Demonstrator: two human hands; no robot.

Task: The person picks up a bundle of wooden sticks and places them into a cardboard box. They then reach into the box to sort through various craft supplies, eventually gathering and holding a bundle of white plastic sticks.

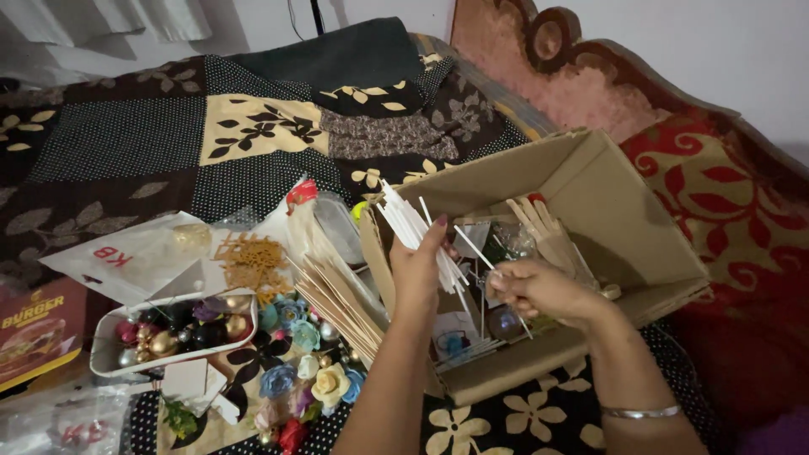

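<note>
Left hand [419, 263] clasps thin white sticks [406, 221]; right hand [539, 291] pinches one.

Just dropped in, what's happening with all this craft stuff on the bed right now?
A person is working over an open cardboard box on a patchwork bedspread. The left hand grips a bundle of thin white sticks, fanned upward. The right hand pinches a single white stick beside the bundle, above the box. To the left lie flat wooden sticks, fabric flowers and a white tray of shiny baubles.
</note>
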